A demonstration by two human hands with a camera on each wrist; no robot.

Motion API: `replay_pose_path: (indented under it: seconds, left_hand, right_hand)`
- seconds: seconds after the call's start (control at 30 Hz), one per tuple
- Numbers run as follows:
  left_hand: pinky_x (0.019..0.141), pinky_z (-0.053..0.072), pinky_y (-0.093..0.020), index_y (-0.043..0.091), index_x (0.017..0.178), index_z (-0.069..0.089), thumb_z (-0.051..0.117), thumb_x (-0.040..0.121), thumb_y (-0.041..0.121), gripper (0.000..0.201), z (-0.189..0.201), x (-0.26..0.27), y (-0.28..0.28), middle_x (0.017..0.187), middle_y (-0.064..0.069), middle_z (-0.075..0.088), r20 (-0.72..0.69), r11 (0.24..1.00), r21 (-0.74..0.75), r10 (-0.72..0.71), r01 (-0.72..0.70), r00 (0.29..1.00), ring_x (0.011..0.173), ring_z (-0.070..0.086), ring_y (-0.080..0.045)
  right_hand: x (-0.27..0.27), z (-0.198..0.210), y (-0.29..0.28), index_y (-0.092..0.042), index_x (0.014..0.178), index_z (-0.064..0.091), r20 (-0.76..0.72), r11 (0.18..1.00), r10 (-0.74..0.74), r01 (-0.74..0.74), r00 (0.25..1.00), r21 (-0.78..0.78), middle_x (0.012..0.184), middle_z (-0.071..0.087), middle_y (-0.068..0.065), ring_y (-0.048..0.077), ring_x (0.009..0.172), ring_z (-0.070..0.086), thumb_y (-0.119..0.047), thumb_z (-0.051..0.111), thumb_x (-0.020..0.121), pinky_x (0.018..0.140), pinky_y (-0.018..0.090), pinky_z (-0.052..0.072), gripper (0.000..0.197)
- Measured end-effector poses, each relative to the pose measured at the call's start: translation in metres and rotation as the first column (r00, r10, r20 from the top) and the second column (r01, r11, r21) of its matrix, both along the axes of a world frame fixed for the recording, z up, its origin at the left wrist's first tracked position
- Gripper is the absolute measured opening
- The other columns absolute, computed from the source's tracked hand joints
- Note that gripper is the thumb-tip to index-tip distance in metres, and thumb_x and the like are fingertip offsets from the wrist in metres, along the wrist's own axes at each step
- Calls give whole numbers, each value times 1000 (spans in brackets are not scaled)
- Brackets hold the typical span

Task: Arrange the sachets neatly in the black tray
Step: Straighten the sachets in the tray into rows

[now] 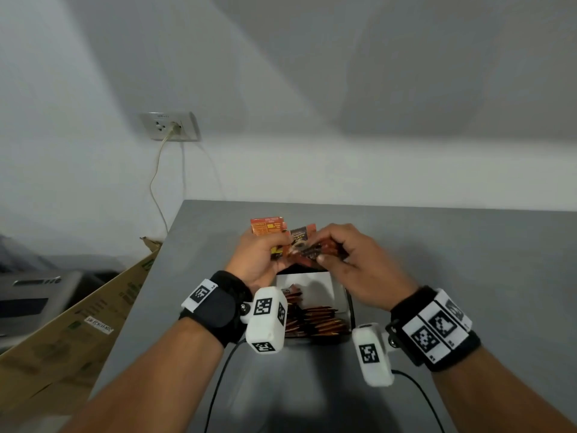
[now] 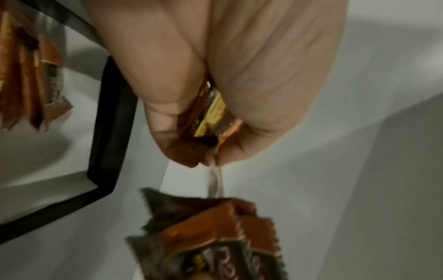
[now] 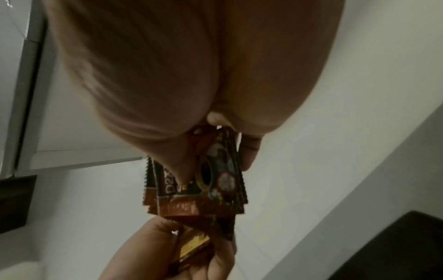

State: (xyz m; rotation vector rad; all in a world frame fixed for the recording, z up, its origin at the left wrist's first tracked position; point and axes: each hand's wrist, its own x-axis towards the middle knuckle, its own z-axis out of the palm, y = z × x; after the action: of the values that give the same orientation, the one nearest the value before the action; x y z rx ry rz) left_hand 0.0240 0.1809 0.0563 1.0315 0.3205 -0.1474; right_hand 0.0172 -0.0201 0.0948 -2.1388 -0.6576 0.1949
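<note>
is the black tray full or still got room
Partly full. Sachets fill the near end of the tray; its far end shows bare white floor. Both hands hold more sachets above it.

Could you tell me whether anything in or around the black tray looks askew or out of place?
Nothing looks damaged or spilled. The sachets in the black tray stand in a row at its near end, one apart and tilted behind them. The left hand and right hand grip an uneven, fanned bundle of sachets above the tray.
</note>
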Motion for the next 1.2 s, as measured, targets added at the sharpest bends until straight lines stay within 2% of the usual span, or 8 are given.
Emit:
replay_pose_path:
  seconds: [0.07, 0.17, 0.27, 0.37, 0.5, 0.8, 1.0, 1.2]
  left_hand:
    - [62, 58, -36, 3, 101, 58, 63, 83, -14, 25, 2, 1, 4, 92, -19, 66, 40, 996, 70, 51, -54, 998, 78, 71, -28]
    - [70, 59, -41, -3, 114, 57, 65, 82, -17, 36, 3, 1, 5, 102, -26, 67, 91, 987, 153, 34, -48, 995, 89, 71, -34]
    - [72, 59, -39, -10, 119, 53, 63, 81, -20, 40, 7, -1, -5, 107, -29, 65, 109, 977, 215, -32, 8, 994, 92, 70, -34]
    - [72, 60, -40, -10, 119, 54, 56, 86, -16, 33, 10, -5, -13, 106, -27, 66, 112, 976, 215, -53, 28, 992, 91, 69, -32]
    - [92, 55, -59, -7, 126, 52, 48, 91, 2, 36, 7, -6, -5, 112, -29, 65, 17, 997, 50, -52, 51, 999, 105, 66, -42]
    - [70, 61, -41, 1, 121, 56, 60, 90, -12, 34, 6, -10, -14, 104, -19, 71, 95, 983, 142, -134, 120, 986, 91, 72, -32]
    - [83, 59, -52, 2, 110, 64, 52, 85, 19, 32, 8, -11, -9, 104, -23, 70, 53, 966, -207, -144, 152, 988, 95, 70, -38]
    - [71, 62, -42, 1, 124, 59, 59, 79, 4, 45, 3, -9, -18, 101, -21, 70, 64, 980, -105, -164, 170, 984, 86, 73, -31]
  right_hand:
    - [-1, -6, -1, -23, 114, 64, -119, 987, -26, 45, 993, 157, 105, 71, -3, 12, 96, 69, -8, 61, 97, 83, 23, 54, 23]
    - [6, -13, 5, -12, 115, 65, -423, 818, -75, 298, 903, 491, 103, 76, 3, 13, 92, 71, 3, 52, 98, 77, 25, 54, 26]
    - [11, -19, 14, -9, 116, 65, -546, 750, -63, 401, 835, 527, 107, 76, 9, 17, 95, 71, 1, 48, 101, 82, 28, 54, 25]
    - [11, -23, 23, -13, 114, 68, -562, 762, -67, 406, 825, 505, 109, 76, 10, 24, 101, 70, 0, 47, 101, 91, 35, 54, 27]
    - [14, -18, 16, -13, 116, 65, -603, 719, -66, 456, 795, 524, 98, 77, 4, 17, 86, 71, -1, 45, 103, 71, 28, 55, 27]
    - [18, -9, 13, 3, 130, 55, -610, 688, 16, 435, 792, 581, 125, 64, 30, 36, 106, 65, 2, 46, 101, 96, 48, 53, 31]
    - [19, -10, 9, 4, 135, 53, -649, 570, 133, 478, 749, 668, 130, 61, 31, 42, 114, 63, -2, 51, 96, 93, 49, 56, 40]
    - [18, -16, 17, -1, 127, 59, -607, 683, -4, 446, 795, 579, 120, 69, 23, 35, 107, 66, 1, 46, 101, 97, 47, 52, 29]
